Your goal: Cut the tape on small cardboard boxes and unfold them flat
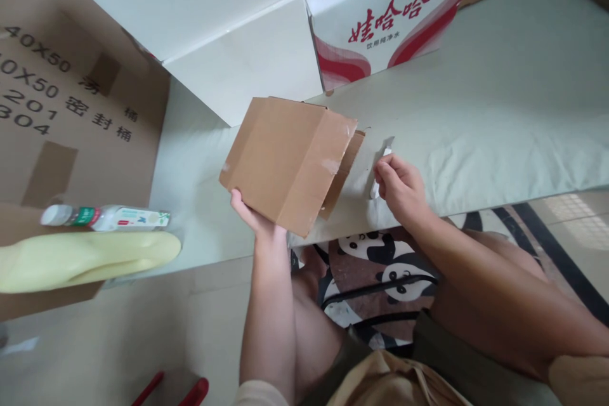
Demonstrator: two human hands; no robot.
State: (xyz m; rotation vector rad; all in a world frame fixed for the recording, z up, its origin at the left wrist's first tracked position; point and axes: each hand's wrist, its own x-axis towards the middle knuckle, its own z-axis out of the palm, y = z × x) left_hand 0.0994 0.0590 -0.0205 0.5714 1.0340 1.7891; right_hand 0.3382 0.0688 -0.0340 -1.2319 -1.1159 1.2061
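Observation:
My left hand [252, 216] holds a small brown cardboard box [280, 158] from below, its thumb against the near left side. The box is tilted above the table, and flaps stand apart at its right end. The other left fingers are hidden under it. Just right of the box, my right hand [399, 187] is closed, its curled fingers around the middle of a slim white utility knife [374, 188]. The knife's tip points away from me. Whether the knife still rests on the cloth, I cannot tell.
White cartons [375, 32] with red print stand at the back of the cloth-covered table [499, 114]. On the left are a large brown carton [80, 108], a plastic bottle [128, 218] lying down and a pale yellow object [95, 254]. Below is a panda-patterned stool [371, 266].

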